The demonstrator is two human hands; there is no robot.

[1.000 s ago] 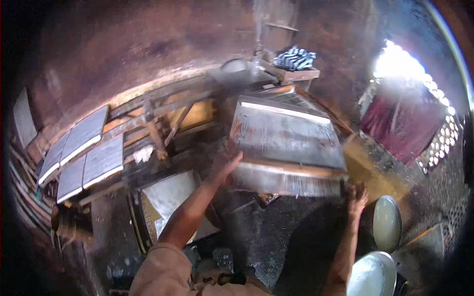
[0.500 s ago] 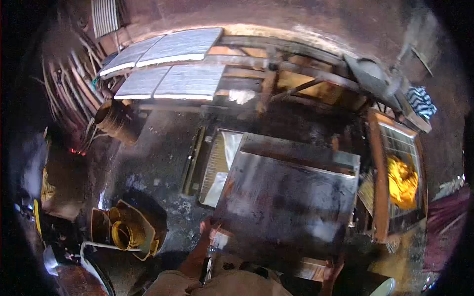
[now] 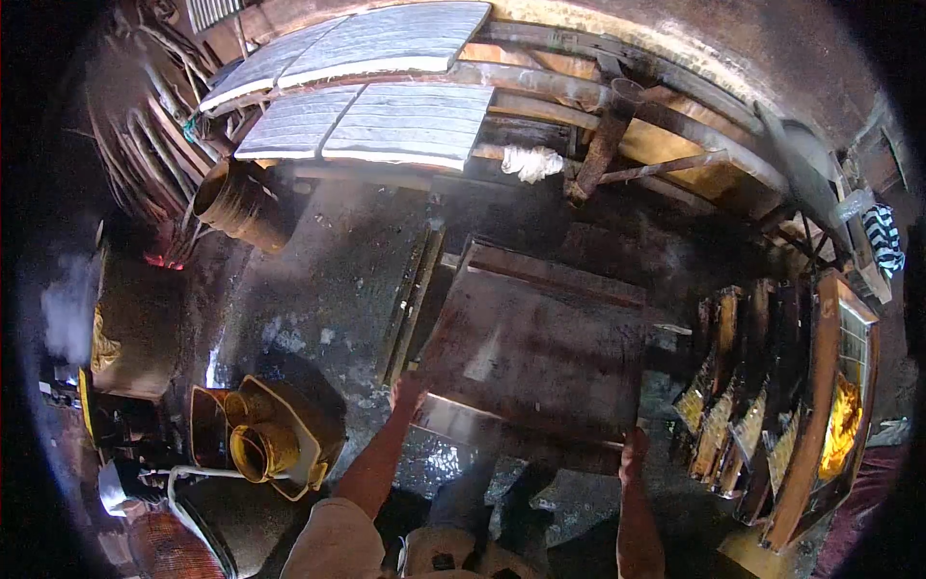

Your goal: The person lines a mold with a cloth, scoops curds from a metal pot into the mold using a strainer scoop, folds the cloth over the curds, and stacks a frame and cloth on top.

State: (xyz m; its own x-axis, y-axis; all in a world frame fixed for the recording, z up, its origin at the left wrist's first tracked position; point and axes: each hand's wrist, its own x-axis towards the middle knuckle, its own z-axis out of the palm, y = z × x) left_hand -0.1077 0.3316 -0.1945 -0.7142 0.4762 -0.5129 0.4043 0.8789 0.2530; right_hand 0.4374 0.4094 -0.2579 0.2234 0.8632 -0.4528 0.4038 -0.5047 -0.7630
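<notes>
A large dark wooden board (image 3: 540, 347) with battens along its far and near edges spans the middle of the head view. My left hand (image 3: 409, 391) is closed around its near left corner. At the near right corner, my right hand (image 3: 634, 452) grips the same board with the fingers wrapped round the edge. Just left of the board lies a long narrow wooden bar (image 3: 413, 304) on the dark wet floor. What is under the board is hidden.
Several wooden frames (image 3: 728, 386) stand at the right, near a yellow cloth (image 3: 842, 429). Grey-white slabs (image 3: 405, 125) rest on the rack behind. At left are a yellow container (image 3: 262, 454), a rusty drum (image 3: 241, 207) and glowing embers (image 3: 166, 261) beside sticks.
Both hands still hold the board, which now looks smaller and lies further left at its right edge. The white sheet and mesh beside it are no longer visible. More standing frames show at right.
</notes>
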